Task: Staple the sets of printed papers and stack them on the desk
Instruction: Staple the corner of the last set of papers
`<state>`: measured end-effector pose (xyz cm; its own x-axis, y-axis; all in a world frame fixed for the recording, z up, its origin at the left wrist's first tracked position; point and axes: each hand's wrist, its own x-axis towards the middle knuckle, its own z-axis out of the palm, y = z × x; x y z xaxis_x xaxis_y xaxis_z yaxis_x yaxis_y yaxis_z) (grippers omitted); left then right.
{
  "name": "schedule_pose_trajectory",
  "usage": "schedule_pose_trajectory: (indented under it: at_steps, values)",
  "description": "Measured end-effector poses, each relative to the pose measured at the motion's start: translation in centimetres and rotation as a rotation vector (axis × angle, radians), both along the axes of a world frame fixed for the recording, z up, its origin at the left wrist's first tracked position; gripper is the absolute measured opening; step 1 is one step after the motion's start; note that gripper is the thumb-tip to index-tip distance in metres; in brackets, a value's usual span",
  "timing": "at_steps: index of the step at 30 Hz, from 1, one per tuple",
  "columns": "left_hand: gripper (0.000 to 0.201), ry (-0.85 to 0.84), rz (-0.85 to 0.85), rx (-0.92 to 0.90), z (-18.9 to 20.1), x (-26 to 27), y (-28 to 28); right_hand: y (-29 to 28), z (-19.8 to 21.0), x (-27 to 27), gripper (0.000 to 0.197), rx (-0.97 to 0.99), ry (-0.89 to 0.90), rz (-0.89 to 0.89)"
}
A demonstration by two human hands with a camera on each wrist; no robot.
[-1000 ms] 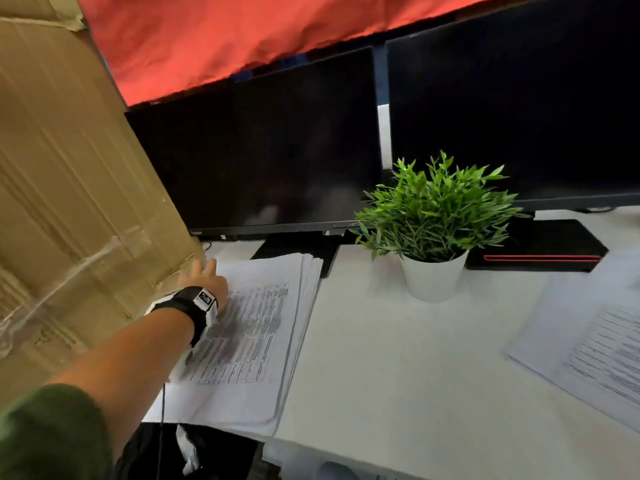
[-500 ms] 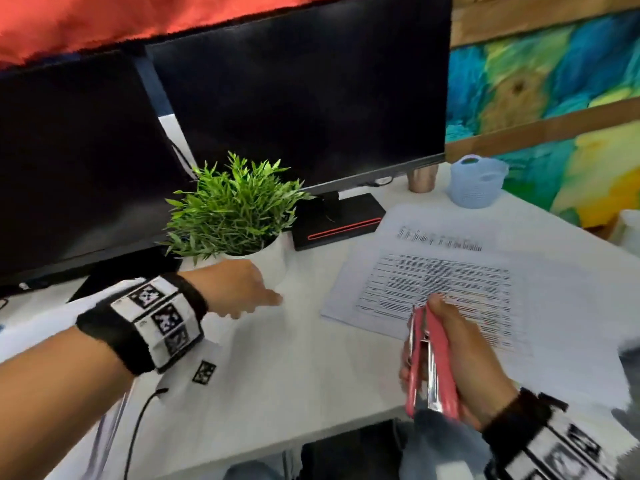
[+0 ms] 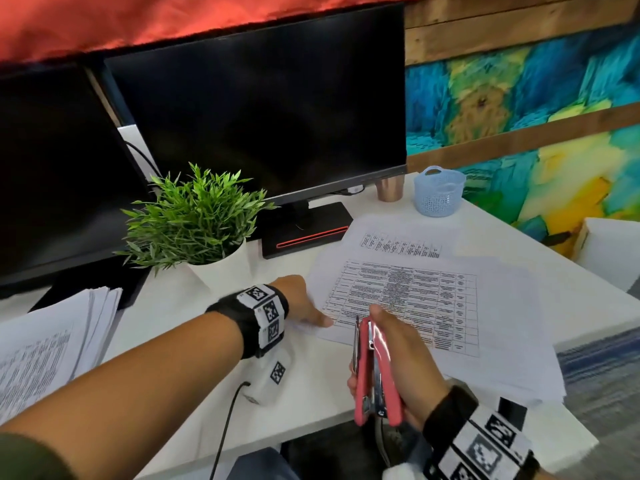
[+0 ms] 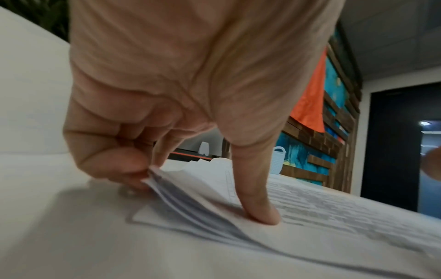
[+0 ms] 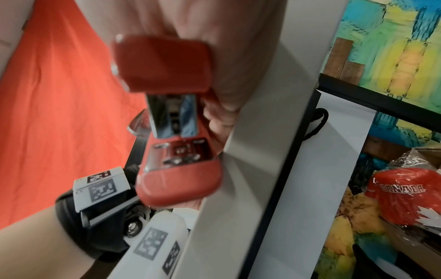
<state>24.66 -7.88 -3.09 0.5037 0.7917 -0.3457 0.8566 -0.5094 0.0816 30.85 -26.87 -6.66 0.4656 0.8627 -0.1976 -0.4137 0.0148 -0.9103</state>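
A spread of printed papers [image 3: 415, 299] lies on the white desk [image 3: 311, 403] at the right. My left hand [image 3: 311, 317] is at its near left corner. In the left wrist view the curled fingers [image 4: 114, 160] lift the corner of several sheets [image 4: 181, 200] while the thumb [image 4: 260, 211] presses on the top page. My right hand [image 3: 394, 344] grips a red stapler [image 3: 375, 375] upright just in front of the papers, its nose pointing at them. The stapler [image 5: 176, 117] fills the right wrist view, jaws slightly apart. A second pile of printed papers [image 3: 52, 341] lies at the far left.
A potted green plant [image 3: 197, 216] stands behind my left hand. Two dark monitors [image 3: 263, 105] line the back, one on a black base [image 3: 304, 230]. A blue basket [image 3: 439, 192] and a copper cup [image 3: 390, 188] sit at the back right. A cable [image 3: 225, 431] hangs from my left wrist.
My left hand left the pile at the left, crossed in front of the plant and took the corner of the right-hand papers. The right hand still holds the stapler.
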Motion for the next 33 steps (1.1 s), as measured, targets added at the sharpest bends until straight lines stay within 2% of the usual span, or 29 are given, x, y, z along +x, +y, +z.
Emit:
schedule_pose_trajectory:
  at_steps: [3, 6, 9, 14, 17, 19, 22, 25, 30, 33]
  values:
    - [0.059, -0.115, 0.066, -0.105, -0.5, -0.5, 0.3, -0.1, 0.0, 0.1, 0.048, -0.001, -0.003, 0.015]
    - [0.034, -0.262, 0.105, -0.153, -0.4, -1.3, 0.1, -0.1, -0.1, 0.3, 0.057, -0.005, 0.006, 0.025]
    - [0.029, -0.460, 0.133, -0.174, -0.1, -3.1, 0.2, -0.1, -0.4, 0.4, 0.059, -0.012, 0.024, 0.024]
    - [0.014, -0.880, 0.267, -0.470, 1.1, -7.4, -0.6, -0.2, -0.6, 0.4, 0.054, -0.010, 0.007, 0.022]
    - [0.020, -0.976, 0.282, -0.538, 1.5, -9.9, -1.6, -0.1, -0.6, 0.2, 0.047, -0.019, -0.014, 0.002]
    - [0.023, -0.951, 0.276, -0.526, 1.4, -11.4, -2.0, -0.1, -0.5, 0.1, 0.039, -0.027, -0.023, 0.006]
    - [0.027, -0.878, 0.260, -0.467, 1.0, -13.3, -2.7, -0.2, 0.0, 0.1, 0.022, -0.068, -0.112, 0.107]
    - [0.028, -0.771, 0.224, -0.410, 0.6, -15.2, -3.3, 0.0, 1.3, 0.3, 0.022, -0.148, -0.299, 0.221]
    - [0.035, -0.445, 0.115, -0.292, -0.7, -18.0, -2.9, 1.2, 4.5, 0.6, 0.024, -0.306, -1.014, 0.368]
    - [0.058, -0.243, 0.057, -0.212, -0.9, -19.2, -2.5, 2.1, 5.2, 1.5, 0.019, -0.341, -1.335, 0.501]
